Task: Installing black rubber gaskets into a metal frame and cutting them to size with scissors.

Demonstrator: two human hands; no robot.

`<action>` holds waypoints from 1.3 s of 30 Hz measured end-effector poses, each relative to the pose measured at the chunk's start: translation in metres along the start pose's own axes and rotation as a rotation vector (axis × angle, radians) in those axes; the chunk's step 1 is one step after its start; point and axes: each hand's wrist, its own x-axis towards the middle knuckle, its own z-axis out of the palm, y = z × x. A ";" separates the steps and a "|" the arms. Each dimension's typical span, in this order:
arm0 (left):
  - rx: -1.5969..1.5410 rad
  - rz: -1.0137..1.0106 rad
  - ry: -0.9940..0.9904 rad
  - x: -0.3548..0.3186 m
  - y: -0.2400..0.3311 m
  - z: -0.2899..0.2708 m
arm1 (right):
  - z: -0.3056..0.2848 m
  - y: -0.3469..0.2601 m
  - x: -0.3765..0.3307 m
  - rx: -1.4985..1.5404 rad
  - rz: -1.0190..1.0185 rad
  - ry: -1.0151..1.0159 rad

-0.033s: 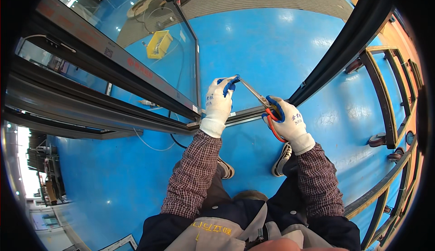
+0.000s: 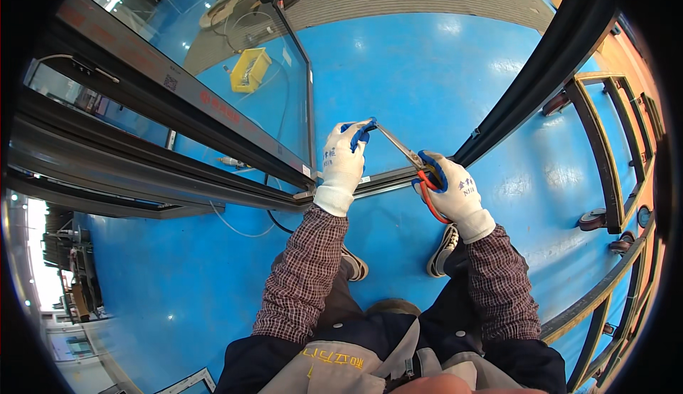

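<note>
My right hand [image 2: 449, 186], in a white glove with blue-coated fingers, is closed around the red handles of a pair of long-nose pliers [image 2: 403, 150]. The slim metal jaws point up and left to the fingertips of my left hand [image 2: 346, 158], gloved the same way. Those fingers are pinched together at the tip of the jaws; whatever lies between them is too small to make out. Both hands are above the bottom rail [image 2: 388, 180] of a dark door frame. A glazed door leaf [image 2: 192, 98] stands open to the left of my left hand.
A dark upright [image 2: 530, 74] of the frame rises on the right. Beyond it stand wooden-edged trolleys [image 2: 601, 155] on castors. Through the glass a yellow bin [image 2: 249, 70] with small parts shows on the blue floor. A thin pale cable [image 2: 245, 234] loops near my left forearm.
</note>
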 end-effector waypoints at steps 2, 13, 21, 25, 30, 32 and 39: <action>0.029 0.026 0.004 0.001 -0.003 0.000 | -0.002 -0.001 -0.001 -0.039 0.008 -0.013; 0.080 0.047 -0.023 -0.001 -0.003 0.002 | -0.004 0.001 -0.004 0.028 0.099 -0.106; 0.103 0.025 -0.021 0.000 -0.002 0.001 | -0.009 -0.010 -0.004 0.038 0.166 -0.126; 0.122 0.017 -0.032 -0.001 -0.001 -0.002 | -0.003 -0.008 -0.004 -0.016 0.109 -0.067; 0.109 0.008 -0.059 -0.003 0.002 -0.005 | 0.001 -0.006 -0.006 -0.005 0.087 -0.029; 0.090 0.013 -0.060 -0.003 0.004 -0.004 | -0.001 -0.005 -0.006 -0.011 0.091 -0.023; 0.047 0.056 -0.034 -0.004 0.001 -0.002 | -0.002 -0.004 -0.005 0.028 0.123 -0.050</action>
